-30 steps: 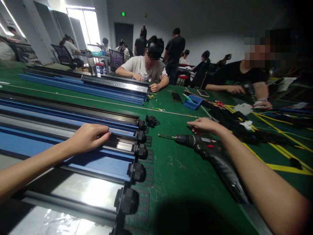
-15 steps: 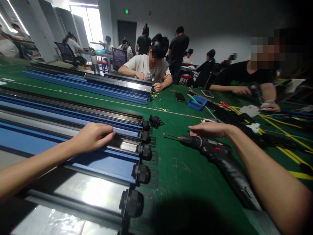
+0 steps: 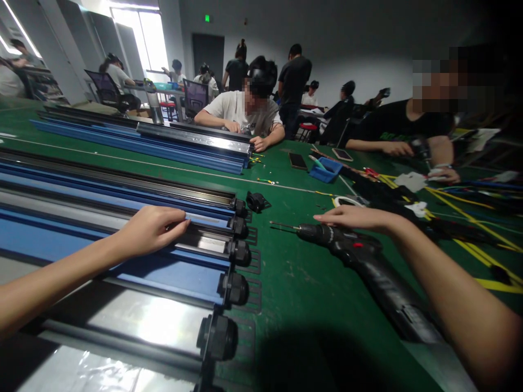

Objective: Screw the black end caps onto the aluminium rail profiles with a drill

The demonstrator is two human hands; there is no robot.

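Note:
My left hand rests on the row of long blue and black metal profiles, its thumb and forefinger a little apart and the other fingers largely hidden. Black cable glands stick out from the profiles' right ends, just past that hand. My right hand is open above the table, fingers stretched out leftward and palm down, just behind the chuck of a black power drill. The drill lies on its side with its long bit pointing left toward the glands. Whether the fingertips touch the chuck, I cannot tell.
A loose black part lies beyond the glands on the green table. Further back are a phone, a blue bin and another profile stack. Yellow wires spread at right. Two co-workers sit across the table.
The right hand's fingers have straightened and flattened a little near the drill's chuck. My left hand stays on the profiles. The whole view has shifted slightly.

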